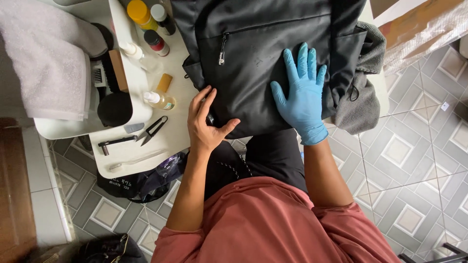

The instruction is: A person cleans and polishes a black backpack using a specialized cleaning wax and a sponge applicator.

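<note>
The fingers point(306, 61) of the right hand point(303, 100), in a blue glove, were spread apart and pressed flat on the black backpack point(263, 58) near the middle of the frame. Nothing was gripped by them. The fingers point(204, 97) of the bare left hand point(207, 124) were held close together and a little bent, with the thumb stuck out, and the lower left edge of the bag was touched by them. Whether anything small was pinched there could not be told.

The backpack was laid on a white table point(146, 146), with a grey cloth point(363, 104) under its right side. Its zipper pull point(222, 51) was seen at the upper left of the bag.

To do this well, the bag would best be kept still by the flat gloved hand while the edge was worked slowly by the other one.

At the left of the frame, small scissors point(152, 130), a little yellow bottle point(160, 100) and a black brush point(114, 108) were left well apart from both hands.
</note>
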